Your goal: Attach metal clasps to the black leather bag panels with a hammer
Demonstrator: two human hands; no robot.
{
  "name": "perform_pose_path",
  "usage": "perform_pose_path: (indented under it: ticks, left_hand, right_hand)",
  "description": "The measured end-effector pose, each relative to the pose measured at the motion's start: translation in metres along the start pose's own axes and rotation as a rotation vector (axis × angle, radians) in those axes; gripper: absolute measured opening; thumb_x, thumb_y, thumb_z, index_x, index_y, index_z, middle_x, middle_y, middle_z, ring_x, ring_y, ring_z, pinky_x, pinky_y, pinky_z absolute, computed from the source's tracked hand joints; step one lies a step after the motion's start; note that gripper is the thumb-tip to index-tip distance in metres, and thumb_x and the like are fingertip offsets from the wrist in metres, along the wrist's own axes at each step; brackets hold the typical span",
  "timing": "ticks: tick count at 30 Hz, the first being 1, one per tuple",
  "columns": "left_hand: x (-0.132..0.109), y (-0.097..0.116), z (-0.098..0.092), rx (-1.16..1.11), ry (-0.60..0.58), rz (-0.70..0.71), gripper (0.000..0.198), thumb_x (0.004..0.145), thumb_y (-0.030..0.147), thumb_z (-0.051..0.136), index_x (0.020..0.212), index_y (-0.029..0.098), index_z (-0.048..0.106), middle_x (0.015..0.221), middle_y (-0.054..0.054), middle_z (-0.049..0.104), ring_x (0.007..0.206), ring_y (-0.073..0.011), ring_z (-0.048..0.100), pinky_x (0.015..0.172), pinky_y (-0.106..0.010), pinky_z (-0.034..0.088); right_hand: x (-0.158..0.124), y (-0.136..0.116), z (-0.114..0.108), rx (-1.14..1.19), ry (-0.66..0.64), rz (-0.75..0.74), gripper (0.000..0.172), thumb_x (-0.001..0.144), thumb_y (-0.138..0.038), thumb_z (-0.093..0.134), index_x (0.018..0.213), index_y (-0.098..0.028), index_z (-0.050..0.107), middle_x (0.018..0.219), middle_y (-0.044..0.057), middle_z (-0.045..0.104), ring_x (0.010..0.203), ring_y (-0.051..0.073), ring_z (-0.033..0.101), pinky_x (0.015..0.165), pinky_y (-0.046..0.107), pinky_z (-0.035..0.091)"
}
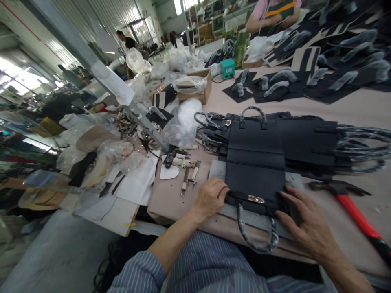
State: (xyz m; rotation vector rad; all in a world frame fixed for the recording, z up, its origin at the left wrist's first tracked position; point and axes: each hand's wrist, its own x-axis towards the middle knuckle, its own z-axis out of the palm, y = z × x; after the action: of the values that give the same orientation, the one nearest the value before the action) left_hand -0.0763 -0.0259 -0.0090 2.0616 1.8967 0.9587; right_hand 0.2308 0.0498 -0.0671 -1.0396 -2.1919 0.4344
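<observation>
A black leather bag panel (255, 175) lies over a grey slab (217, 170) at the table's front edge. Near its front end are a gold clasp (255, 199) and a plastic-wrapped handle (244, 230) that hangs toward me. My left hand (211, 198) has its fingers closed on the panel's left front corner. At the right side, my right hand (305, 217) rests with fingers apart, fingertips touching the panel's edge.
More black panels with wrapped handles (311, 142) are stacked behind. A red-handled hammer (357, 211) lies right. Small tools (185, 171), a metal post (143, 122) and plastic bags (183, 122) are left. A teal box (227, 68) and a person (275, 18) are across the table.
</observation>
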Motion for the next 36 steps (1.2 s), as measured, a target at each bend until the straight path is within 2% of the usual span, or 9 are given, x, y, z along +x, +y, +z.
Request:
perform_pose_path:
  ticks: [3,7,11,15,18,21,26,30,36]
  left_hand:
    - [-0.001,-0.030,-0.033,0.184,0.066,-0.337,0.016,0.097,0.021,0.054,0.091,0.015,0.069,0.095,-0.011,0.072,0.094,-0.0232,0.066,0.087,-0.036,0.052]
    - [0.015,-0.062,-0.065,0.318,-0.134,-0.692,0.020,0.091,0.034,0.062,0.086,0.016,0.070,0.092,-0.013,0.074,0.091,-0.0276,0.070,0.081,-0.037,0.051]
    - [0.047,-0.069,-0.069,0.395,-0.406,-0.726,0.025,0.078,0.037,0.074,0.070,0.017,0.063,0.088,-0.018,0.074,0.095,-0.0348,0.071,0.079,-0.039,0.052]
    - [0.068,-0.077,-0.066,0.394,-0.429,-0.733,0.030,0.060,0.021,0.080,0.054,0.020,0.052,0.065,-0.013,0.067,0.082,-0.0353,0.070,0.072,-0.039,0.051]
    - [0.067,-0.090,-0.070,0.076,-0.417,-0.735,0.035,0.054,0.024,0.082,0.046,0.021,0.049,0.043,-0.002,0.050,0.053,-0.0240,0.059,0.054,-0.030,0.043]
    - [0.055,-0.093,-0.080,-0.360,-0.425,-0.819,0.034,0.052,0.036,0.085,0.050,0.018,0.056,0.046,0.000,0.053,0.046,-0.0154,0.050,0.045,-0.023,0.036]
    - [0.044,-0.055,-0.073,-0.805,-0.188,-0.818,0.045,0.049,0.041,0.093,0.076,0.013,0.069,0.075,-0.004,0.072,0.066,-0.0163,0.065,0.062,-0.025,0.054]
    - [0.050,-0.002,-0.032,-1.074,-0.044,-0.736,0.049,0.054,0.040,0.095,0.084,0.014,0.067,0.083,-0.003,0.074,0.082,-0.0201,0.073,0.079,-0.031,0.059]
    - [0.061,0.057,0.035,-1.099,-0.088,-0.450,0.037,0.070,0.033,0.087,0.094,0.016,0.063,0.093,-0.004,0.075,0.091,-0.0209,0.074,0.088,-0.035,0.060]
  right_hand:
    - [0.001,-0.001,0.000,-0.006,0.007,0.002,0.051,0.093,-0.055,0.053,0.133,-0.024,0.057,0.145,0.016,0.051,0.131,0.042,0.051,0.108,0.064,0.042]
    - [0.002,0.001,0.003,0.011,0.014,0.007,0.048,0.093,-0.052,0.055,0.130,-0.022,0.059,0.144,0.015,0.052,0.131,0.041,0.051,0.109,0.063,0.042]
    - [0.004,-0.009,0.000,0.030,0.022,0.038,0.044,0.093,-0.045,0.057,0.130,-0.021,0.059,0.144,0.016,0.052,0.133,0.038,0.049,0.111,0.062,0.040]
    - [0.005,-0.021,-0.005,0.030,0.030,0.099,0.044,0.090,-0.039,0.060,0.129,-0.019,0.059,0.145,0.018,0.051,0.135,0.037,0.047,0.111,0.062,0.040]
    - [0.002,-0.022,-0.007,-0.008,0.024,0.202,0.049,0.087,-0.038,0.063,0.132,-0.020,0.058,0.149,0.017,0.048,0.141,0.039,0.040,0.114,0.066,0.035]
    - [-0.005,-0.022,-0.009,0.022,0.009,0.257,0.056,0.087,-0.042,0.065,0.138,-0.022,0.056,0.153,0.015,0.045,0.145,0.039,0.035,0.115,0.066,0.033]
    - [-0.014,-0.018,-0.010,0.106,0.030,0.217,0.056,0.089,-0.046,0.065,0.137,-0.020,0.058,0.152,0.015,0.046,0.147,0.038,0.031,0.118,0.064,0.031]
    - [-0.014,-0.014,-0.011,0.154,0.043,0.196,0.054,0.089,-0.044,0.065,0.137,-0.021,0.057,0.151,0.014,0.047,0.148,0.036,0.031,0.120,0.062,0.029]
    - [-0.015,-0.015,-0.012,0.190,0.064,0.209,0.054,0.088,-0.043,0.066,0.138,-0.022,0.057,0.151,0.013,0.048,0.147,0.037,0.032,0.120,0.062,0.029]
